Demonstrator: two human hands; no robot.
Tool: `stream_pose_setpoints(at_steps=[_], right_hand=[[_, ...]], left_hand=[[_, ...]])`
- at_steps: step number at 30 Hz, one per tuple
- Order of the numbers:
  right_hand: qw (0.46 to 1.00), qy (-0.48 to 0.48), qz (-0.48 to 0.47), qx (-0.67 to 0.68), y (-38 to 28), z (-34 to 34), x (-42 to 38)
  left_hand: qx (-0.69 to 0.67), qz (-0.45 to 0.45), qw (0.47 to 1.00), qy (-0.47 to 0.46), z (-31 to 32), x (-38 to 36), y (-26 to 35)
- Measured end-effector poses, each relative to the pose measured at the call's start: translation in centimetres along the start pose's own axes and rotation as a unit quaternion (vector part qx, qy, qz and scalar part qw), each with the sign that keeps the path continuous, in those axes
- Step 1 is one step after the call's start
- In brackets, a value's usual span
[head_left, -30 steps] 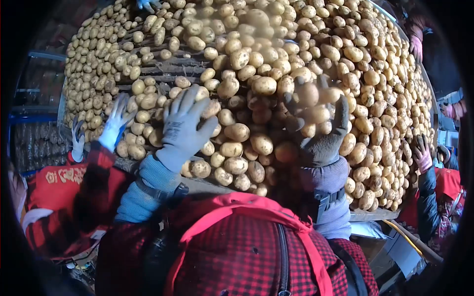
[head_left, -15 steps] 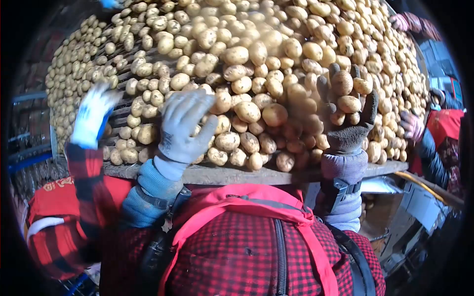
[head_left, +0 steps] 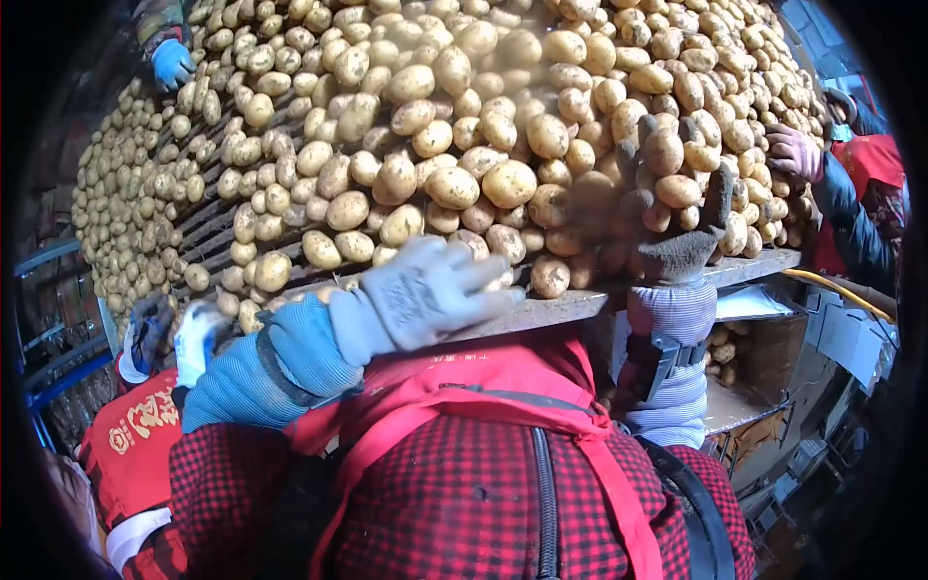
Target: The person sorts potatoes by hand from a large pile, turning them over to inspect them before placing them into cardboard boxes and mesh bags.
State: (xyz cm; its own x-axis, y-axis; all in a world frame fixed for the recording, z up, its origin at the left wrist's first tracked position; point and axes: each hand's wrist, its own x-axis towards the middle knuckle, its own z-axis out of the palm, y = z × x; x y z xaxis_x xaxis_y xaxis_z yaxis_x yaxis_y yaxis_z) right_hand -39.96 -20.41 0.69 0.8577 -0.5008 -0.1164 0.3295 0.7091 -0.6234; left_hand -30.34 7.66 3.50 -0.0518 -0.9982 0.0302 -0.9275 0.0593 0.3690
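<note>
My left hand (head_left: pixel 425 295), in a grey glove, is stretched flat with its fingers pointing right, over the near wooden edge (head_left: pixel 561 311) of the potato-covered surface. Its fingertips are close to the nearest potatoes (head_left: pixel 550 276), and nothing shows in its grasp. My right hand (head_left: pixel 677 253), in a dark, soiled glove, is turned palm up among the potatoes. Its fingers curl up around several potatoes (head_left: pixel 679 190) cupped in it; a blurred patch hides part of the area to its left.
Potatoes (head_left: pixel 454 188) cover a slatted surface (head_left: pixel 208 232). At lower left, a co-worker's gloved hands (head_left: pixel 196 333) are near the edge; another's blue glove (head_left: pixel 172 65) is at upper left. A pink-gloved hand (head_left: pixel 795 152) touches potatoes at right. Below stands a box (head_left: pixel 764 362) containing potatoes.
My left hand has swung right and down to the near edge. My right hand stays nearly in place with potatoes in it. The neighbour's white-gloved hand on the left has dropped lower.
</note>
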Motion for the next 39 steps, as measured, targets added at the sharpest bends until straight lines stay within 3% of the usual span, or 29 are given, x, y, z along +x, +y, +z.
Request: stream_pose_setpoints(at_steps=[4,8,10,12,14,15,16,17,18,20,22,24,25,26,27,28,30,31,32,34,38,39], right_hand=[[1.0,0.009,0.012,0.002,-0.2,0.0,-0.7],[0.998,0.025,0.056,0.027,-0.3,0.2,-2.1],[0.994,0.025,0.091,0.049,-0.3,1.0,-2.4],[0.986,0.011,0.149,0.068,-0.1,2.7,-2.2],[0.981,-0.049,0.183,0.043,0.9,2.8,-2.3],[0.916,-0.227,0.219,0.25,1.8,1.5,-1.4],[0.966,-0.102,0.22,0.086,1.5,3.6,-1.8],[0.95,-0.112,0.256,0.137,1.6,4.1,-1.7],[0.931,-0.12,0.29,0.188,1.7,4.2,-1.7],[0.947,0.021,0.295,0.124,2.8,3.9,-1.7],[0.948,0.043,0.297,0.11,2.9,3.7,-0.5],[0.983,-0.023,0.161,-0.091,2.5,3.8,-1.3],[0.971,-0.139,0.018,-0.193,2.6,3.6,-0.8],[0.918,-0.247,-0.127,-0.285,3.0,3.3,0.0],[0.925,-0.286,-0.029,-0.25,3.2,1.9,1.1],[0.924,-0.288,-0.03,-0.248,3.4,1.7,1.4],[0.979,-0.13,0.099,-0.121,3.9,1.2,1.1],[0.983,-0.108,0.105,-0.1,4.1,1.3,1.0],[0.984,-0.106,0.108,-0.099,4.1,1.1,0.9],[0.949,-0.197,-0.019,-0.245,3.8,0.8,0.4],[0.922,-0.193,-0.126,-0.311,2.6,1.0,-2.0],[0.951,-0.143,-0.093,-0.257,2.8,0.7,-2.8]], left_hand=[[0.079,-0.006,0.99,-0.116,0.9,2.0,0.7],[-0.032,-0.04,0.997,-0.055,0.6,1.5,-0.5],[-0.128,-0.113,0.974,0.148,-0.3,1.9,-1.2],[-0.216,-0.224,0.906,0.286,-2.2,3.1,-2.0],[-0.22,-0.216,0.87,0.383,-4.4,5.3,-2.7],[-0.247,-0.209,0.857,0.401,-5.0,6.5,-2.7],[-0.274,-0.201,0.843,0.418,-5.5,7.7,-2.7],[-0.212,-0.146,0.864,0.432,-5.7,8.6,-3.0],[-0.243,-0.137,0.86,0.427,-5.6,9.4,-2.8],[-0.191,-0.09,0.892,0.399,-4.4,10.5,-3.5],[-0.123,-0.094,0.91,0.385,-3.7,10.9,-3.7],[-0.112,-0.116,0.906,0.391,-3.4,11.7,-3.0],[-0.07,-0.107,0.912,0.389,-3.4,12.0,-2.8],[-0.027,-0.099,0.917,0.386,-3.5,12.3,-2.7],[-0.004,-0.097,0.922,0.374,-3.5,12.3,-2.6],[0.002,-0.108,0.938,0.331,-4.0,12.5,-2.0],[0.048,-0.078,0.932,0.349,-3.4,12.5,-1.4],[0.047,-0.081,0.933,0.348,-3.0,12.4,-1.1],[0.063,-0.094,0.928,0.355,-2.5,12.3,-0.9],[0.071,-0.103,0.924,0.362,-1.7,12.2,-0.2],[0.073,-0.028,0.925,0.372,-2.3,12.8,1.0],[0.07,-0.009,0.923,0.379,-1.8,13.3,1.0]])
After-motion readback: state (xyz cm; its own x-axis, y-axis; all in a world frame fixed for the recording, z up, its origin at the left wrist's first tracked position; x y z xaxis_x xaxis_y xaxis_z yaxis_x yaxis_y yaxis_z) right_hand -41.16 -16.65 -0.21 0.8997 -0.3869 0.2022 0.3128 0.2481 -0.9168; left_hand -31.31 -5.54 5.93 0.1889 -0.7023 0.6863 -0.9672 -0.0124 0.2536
